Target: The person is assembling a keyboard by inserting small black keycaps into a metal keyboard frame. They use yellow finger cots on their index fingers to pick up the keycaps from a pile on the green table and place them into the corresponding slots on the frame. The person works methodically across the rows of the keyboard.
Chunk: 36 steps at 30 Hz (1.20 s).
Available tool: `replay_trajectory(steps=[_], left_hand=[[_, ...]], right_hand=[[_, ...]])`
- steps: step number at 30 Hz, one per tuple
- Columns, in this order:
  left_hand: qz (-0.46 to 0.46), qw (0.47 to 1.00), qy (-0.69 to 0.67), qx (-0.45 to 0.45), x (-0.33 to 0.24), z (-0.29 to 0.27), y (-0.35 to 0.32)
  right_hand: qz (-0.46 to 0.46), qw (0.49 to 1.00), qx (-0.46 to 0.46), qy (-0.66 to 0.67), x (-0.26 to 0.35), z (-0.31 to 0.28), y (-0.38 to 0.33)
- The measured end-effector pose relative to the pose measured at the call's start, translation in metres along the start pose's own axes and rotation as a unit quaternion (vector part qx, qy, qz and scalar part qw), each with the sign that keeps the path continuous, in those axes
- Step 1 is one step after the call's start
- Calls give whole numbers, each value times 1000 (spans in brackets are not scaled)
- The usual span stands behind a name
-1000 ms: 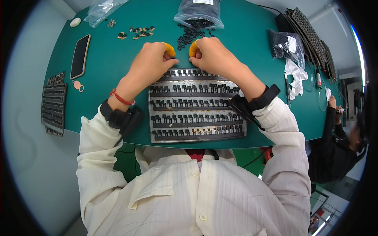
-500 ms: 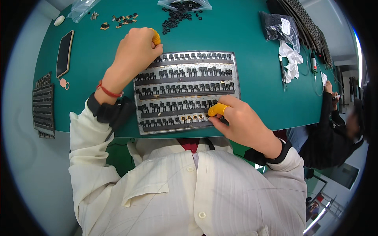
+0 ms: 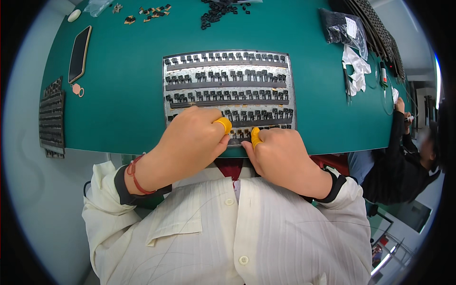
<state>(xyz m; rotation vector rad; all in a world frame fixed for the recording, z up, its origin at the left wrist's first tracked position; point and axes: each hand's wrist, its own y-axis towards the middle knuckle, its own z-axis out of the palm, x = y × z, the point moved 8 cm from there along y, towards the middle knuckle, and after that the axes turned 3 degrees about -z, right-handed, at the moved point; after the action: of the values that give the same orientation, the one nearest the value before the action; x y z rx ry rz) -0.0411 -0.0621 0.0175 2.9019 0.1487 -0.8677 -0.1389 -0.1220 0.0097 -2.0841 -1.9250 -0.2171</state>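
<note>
Pressing down side by side, the left hand (image 3: 192, 137) and right hand (image 3: 280, 154) (each with a yellow fingertip cap) pinch the near edge of the grey parts tray (image 3: 228, 85), which stretches away just beyond their knuckles.

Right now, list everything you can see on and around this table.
table: one, green, centre
component tray: one, grey, rows of black parts, mid table
phone: one, black, far left
dark tray: one, left edge
loose black parts: pile, far edge
plastic bag: one, dark, far right
white scraps: right
co-worker's sleeve: black, right edge
left hand: yellow finger cot, on tray's near edge
right hand: yellow finger cot, on tray's near edge
</note>
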Motion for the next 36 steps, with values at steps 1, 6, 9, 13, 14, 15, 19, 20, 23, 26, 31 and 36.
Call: replay_trajectory(steps=[1, 6, 9, 13, 14, 15, 19, 20, 23, 26, 31, 36], left_hand=[[11, 1000, 2, 0, 0, 6, -1], [65, 994, 86, -34, -9, 13, -6], [78, 988, 128, -33, -17, 18, -14], [78, 984, 157, 31, -34, 28, -20], [78, 983, 159, 52, -35, 30, -19], [82, 982, 158, 69, -34, 31, -17], [85, 975, 121, 165, -34, 32, -10], [86, 973, 123, 175, -35, 32, -10], [77, 969, 111, 208, -35, 31, -7], [70, 965, 86, 238, -31, 27, -3], [-15, 976, 9, 215, 8, -10, 24], [-148, 984, -63, -71, 110, -71, 86]], right_hand=[[0, 1000, 6, 1, 1, 0, 1], [13, 996, 76, 54, -11, -13, 14], [-31, 993, 73, 84, -35, -37, 43], [-7, 987, -90, 132, -85, -72, 112], [1, 987, -91, 134, -96, -72, 130], [7, 986, -91, 138, -104, -70, 148], [66, 988, -78, 112, -122, -54, 198], [76, 987, -85, 110, -125, -50, 205], [87, 983, -101, 128, -129, -41, 219], [70, 982, -99, 143, -128, -41, 220], [33, 994, -53, 91, -103, -50, 197], [9, 989, -108, 103, -109, -58, 183]])
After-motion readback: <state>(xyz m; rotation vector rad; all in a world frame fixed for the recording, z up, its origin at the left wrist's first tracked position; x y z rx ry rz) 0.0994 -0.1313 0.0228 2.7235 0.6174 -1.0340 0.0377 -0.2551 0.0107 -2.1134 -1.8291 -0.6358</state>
